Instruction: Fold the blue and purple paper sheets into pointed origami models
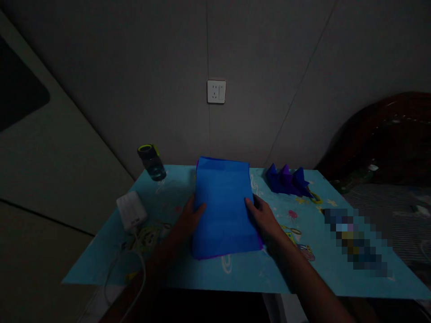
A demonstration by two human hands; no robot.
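Blue papers (224, 206), now gripped between left hand (191, 216) and right hand (264, 216), something purple (260, 244), apparently paper, peeking out underneath

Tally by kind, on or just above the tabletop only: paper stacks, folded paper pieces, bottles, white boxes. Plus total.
Paper stack: 1
Folded paper pieces: 3
Bottle: 1
White box: 1
Total: 6

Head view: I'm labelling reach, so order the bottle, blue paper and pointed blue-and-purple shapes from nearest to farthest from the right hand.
From the right hand:
1. Blue paper, gripped at its right edge.
2. Pointed blue-and-purple shapes, beyond the hand, slightly right.
3. Bottle, across at the back left.
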